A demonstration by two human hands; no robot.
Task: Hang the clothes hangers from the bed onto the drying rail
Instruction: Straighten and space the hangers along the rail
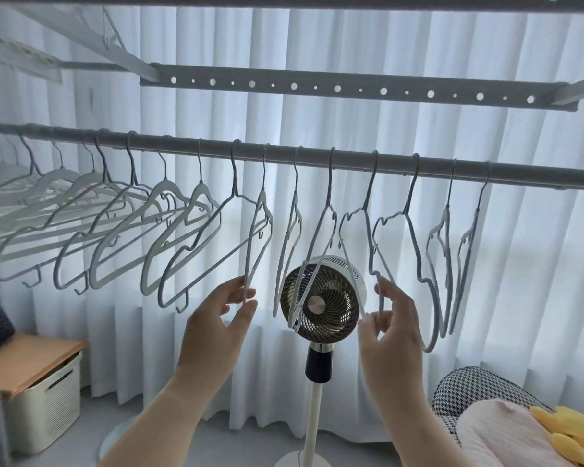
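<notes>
Along the drying rail [317,156], in front of the white curtain [351,123], a long row of hangers [196,230] already hangs by its hooks from the far left almost to the right edge. Both hands are raised to the lower ends of two of them. The left hand [216,318] pinches the bottom corner of the left hanger [258,224] between thumb and fingers. The right hand [393,328] curls its fingers round the lower bar of the right hanger [368,193], on the other side of the standing fan [321,294]. Neither hand carries a loose hanger. The small part of the bed [469,389] showing at lower right has no hangers on it, so the hanging looks mostly done, perhaps with only spacing left, though most of the bed is out of view.
</notes>
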